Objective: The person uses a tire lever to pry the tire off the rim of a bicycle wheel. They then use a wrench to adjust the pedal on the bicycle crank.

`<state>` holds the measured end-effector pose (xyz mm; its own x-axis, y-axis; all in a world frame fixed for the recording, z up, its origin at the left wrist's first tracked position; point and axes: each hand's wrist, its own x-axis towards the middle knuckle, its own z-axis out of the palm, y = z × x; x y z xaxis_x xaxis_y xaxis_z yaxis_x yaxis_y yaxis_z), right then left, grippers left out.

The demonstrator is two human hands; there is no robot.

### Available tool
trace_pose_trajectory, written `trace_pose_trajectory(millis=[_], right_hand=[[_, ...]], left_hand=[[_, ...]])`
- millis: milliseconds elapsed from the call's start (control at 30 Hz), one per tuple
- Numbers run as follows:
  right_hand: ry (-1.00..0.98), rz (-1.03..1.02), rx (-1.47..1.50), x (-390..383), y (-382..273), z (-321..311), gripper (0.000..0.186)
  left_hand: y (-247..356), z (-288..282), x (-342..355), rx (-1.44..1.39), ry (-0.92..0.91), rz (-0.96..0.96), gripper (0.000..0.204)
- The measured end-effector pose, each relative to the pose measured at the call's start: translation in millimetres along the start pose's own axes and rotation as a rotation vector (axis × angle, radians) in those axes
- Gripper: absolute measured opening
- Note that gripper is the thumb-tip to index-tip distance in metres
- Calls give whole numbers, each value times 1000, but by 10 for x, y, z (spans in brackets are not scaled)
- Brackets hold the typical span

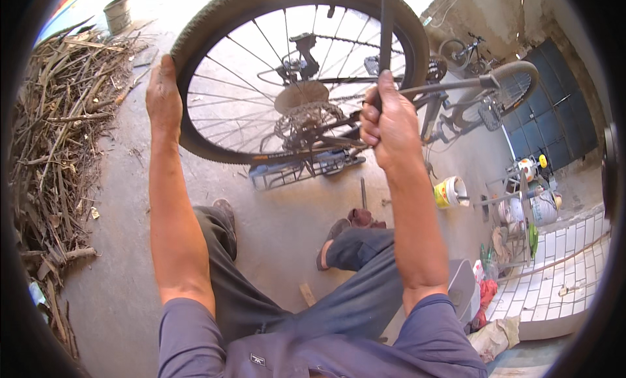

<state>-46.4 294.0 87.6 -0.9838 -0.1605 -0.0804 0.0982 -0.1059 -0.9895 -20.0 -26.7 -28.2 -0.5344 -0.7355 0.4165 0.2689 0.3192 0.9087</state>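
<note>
Wheel [301,99] over the middle of the floor [124,247], a hand at either side.
Left hand [163,101] lies along the tyre's [197,32] left edge; most of its fingers are hidden, so I cannot tell their curl. Right hand [394,124] has its fingers wrapped round a dark bar [387,32] at the wheel's right side. Steadiness probably comes best with the palm flat on rubber and fingers out of the wheel. Room seems better leftward, where floor shows between woodpile [65,111] and tyre, than rightward, towards the bucket [448,193].
</note>
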Motion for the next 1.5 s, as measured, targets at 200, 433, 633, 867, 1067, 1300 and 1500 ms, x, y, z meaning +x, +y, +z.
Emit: trace_pose_trajectory(millis=[200,433,633,867,1067,1300,1500], right_hand=[[-149,-766,140,-530,-1206,69,40],[-253,-1091,462,-382,-785,404,53],[-267,59,-88,-219,-92,577,42],[-211,-991,-29,-877,-1433,410,34],[-35,-689,-476,-231,5,683,34],[-206,-328,-301,-364,-291,788,35],[-540,-1217,170,-757,-1234,377,35]], left_hand=[[34,-48,-43,83,50,-5,62],[-11,41,-26,55,33,0,63],[-83,5,22,73,42,-18,62],[-25,-45,-44,115,42,-19,67],[-90,-22,14,106,39,-5,66],[-83,-45,32,107,45,7,66],[74,24,-4,214,91,18,68]])
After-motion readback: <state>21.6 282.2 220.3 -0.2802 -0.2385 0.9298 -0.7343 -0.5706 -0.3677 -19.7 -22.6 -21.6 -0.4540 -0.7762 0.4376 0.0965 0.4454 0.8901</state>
